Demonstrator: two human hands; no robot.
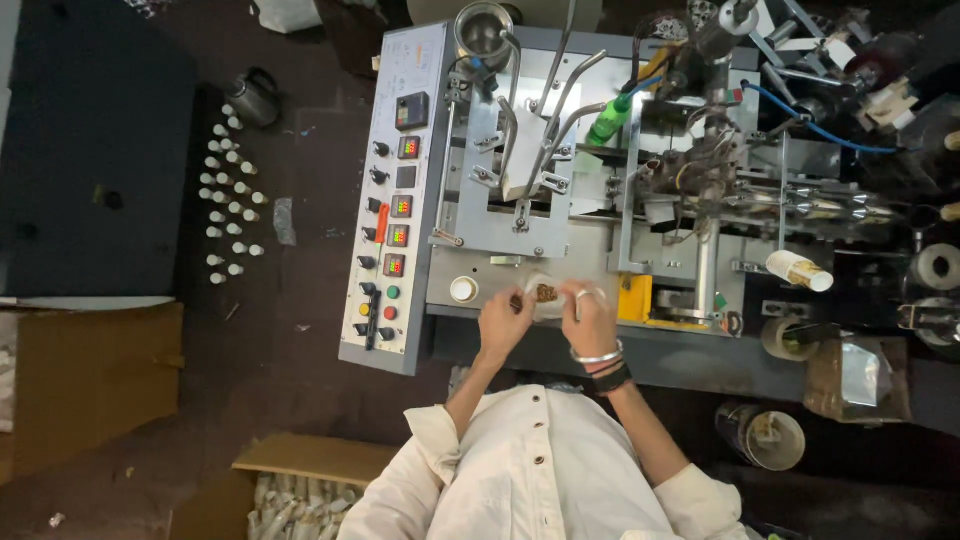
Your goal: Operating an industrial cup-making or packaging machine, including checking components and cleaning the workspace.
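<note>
My left hand [503,319] and my right hand [590,312] meet at the front ledge of a grey packing machine [520,215]. Between them they hold a small clear pouch [545,296] with brown granules inside. The left hand pinches its left edge, the right hand grips its right side. My right wrist carries metal and dark bangles, and a ring shows on one finger. White sleeves cover both arms.
A control panel [392,200] with displays, knobs and buttons stands left of my hands. A small white cap [463,289] lies on the ledge. A green bottle [608,122] sits in the machine. Several white bottles [230,195] stand on the floor; cardboard boxes [90,385] lie lower left.
</note>
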